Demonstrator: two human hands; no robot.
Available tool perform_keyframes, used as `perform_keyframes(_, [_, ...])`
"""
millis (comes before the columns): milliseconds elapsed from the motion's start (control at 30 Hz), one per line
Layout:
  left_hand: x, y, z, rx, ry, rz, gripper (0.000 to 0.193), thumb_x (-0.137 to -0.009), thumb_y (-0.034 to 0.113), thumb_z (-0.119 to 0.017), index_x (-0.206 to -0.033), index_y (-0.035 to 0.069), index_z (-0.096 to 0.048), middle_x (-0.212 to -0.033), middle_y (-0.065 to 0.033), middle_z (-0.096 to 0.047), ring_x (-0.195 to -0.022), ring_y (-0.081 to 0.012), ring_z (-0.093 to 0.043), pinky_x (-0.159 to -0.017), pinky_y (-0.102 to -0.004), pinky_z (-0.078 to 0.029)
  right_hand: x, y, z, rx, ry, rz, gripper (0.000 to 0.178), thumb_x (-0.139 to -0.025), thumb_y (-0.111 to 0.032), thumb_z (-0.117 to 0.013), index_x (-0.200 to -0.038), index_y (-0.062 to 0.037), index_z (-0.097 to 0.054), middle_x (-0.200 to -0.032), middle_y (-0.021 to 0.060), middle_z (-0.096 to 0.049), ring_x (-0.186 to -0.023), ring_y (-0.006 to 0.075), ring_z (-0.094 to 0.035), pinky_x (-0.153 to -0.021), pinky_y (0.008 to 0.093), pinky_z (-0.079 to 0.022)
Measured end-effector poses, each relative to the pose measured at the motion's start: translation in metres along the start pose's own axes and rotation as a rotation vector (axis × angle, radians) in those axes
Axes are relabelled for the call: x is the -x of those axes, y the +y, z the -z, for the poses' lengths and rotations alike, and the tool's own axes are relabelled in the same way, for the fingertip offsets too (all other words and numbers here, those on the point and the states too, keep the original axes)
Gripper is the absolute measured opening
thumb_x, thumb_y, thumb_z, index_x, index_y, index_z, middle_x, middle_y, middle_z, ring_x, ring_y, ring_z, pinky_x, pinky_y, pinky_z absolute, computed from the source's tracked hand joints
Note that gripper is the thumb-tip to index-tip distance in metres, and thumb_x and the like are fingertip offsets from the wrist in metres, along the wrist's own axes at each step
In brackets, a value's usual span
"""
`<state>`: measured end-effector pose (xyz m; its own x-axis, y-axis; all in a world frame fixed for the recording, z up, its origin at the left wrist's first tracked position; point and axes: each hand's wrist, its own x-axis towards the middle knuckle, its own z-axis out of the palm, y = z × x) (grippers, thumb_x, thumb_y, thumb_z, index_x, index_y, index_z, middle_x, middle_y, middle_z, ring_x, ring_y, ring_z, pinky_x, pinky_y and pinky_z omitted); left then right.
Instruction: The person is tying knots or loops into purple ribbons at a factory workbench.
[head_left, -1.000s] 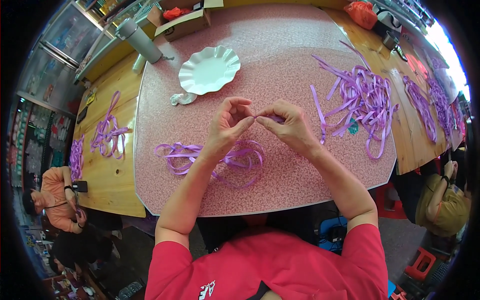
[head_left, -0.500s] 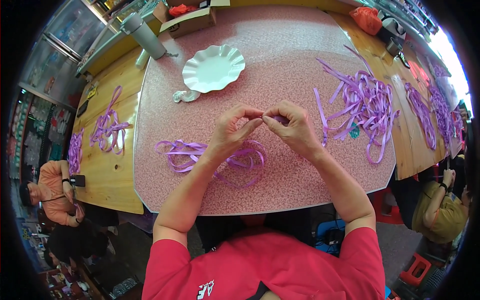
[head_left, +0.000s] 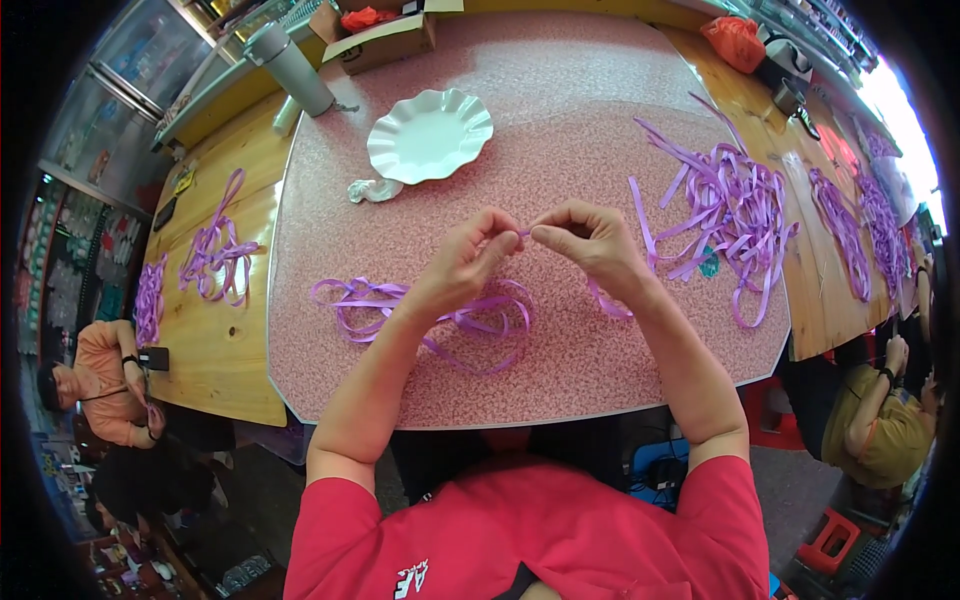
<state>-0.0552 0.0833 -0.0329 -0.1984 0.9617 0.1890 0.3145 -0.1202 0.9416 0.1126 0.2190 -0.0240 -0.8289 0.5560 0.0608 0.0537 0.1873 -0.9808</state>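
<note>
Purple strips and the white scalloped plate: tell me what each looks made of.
The purple strips look like thin satin or plastic ribbon: they curl in loose loops and catch a slight sheen. The one pinched between the left hand and right hand bends limply. The white plate looks like moulded paper or foam, matte, with a fluted rim; which one is unclear.

Both bare forearms are brought up from the lower edge and angled inward, so that the left hand (head_left: 468, 258) and the right hand (head_left: 590, 243) are held close together, fingertips nearly met, each thumb and forefinger closed in a pinching grip.
</note>
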Motion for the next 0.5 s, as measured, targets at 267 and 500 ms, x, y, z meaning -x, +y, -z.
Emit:
perform_keyframes(267, [0.0, -0.004, -0.002, 0.989, -0.033, 0.093, 0.011, -0.098, 0.018, -0.06, -0.103, 0.007, -0.06, -0.098, -0.0046, -0.067, -0.092, -0.0123, -0.06, -0.089, -0.0297, -0.048, 0.002, -0.005, -0.005, -0.199, 0.085, 0.042, 0.012, -0.09, -0.013, -0.072, -0.098, -0.0037, -0.071, -0.082, -0.0044, -0.062, -0.072, 0.0023, -0.051, -0.061, 0.0185, -0.038])
perform_keyframes(500, [0.0, -0.007, -0.002, 1.196, 0.02, 0.094, 0.009, -0.096, 0.014, -0.062, -0.103, 0.008, -0.063, -0.107, -0.0095, -0.068, -0.092, -0.0131, -0.061, -0.086, -0.0279, -0.048, 0.003, -0.005, -0.012, -0.104, 0.172, 0.173, 0.008, -0.09, -0.009, -0.071, -0.094, -0.0023, -0.069, -0.08, -0.0047, -0.059, -0.073, 0.0021, -0.049, -0.06, 0.0186, -0.037])
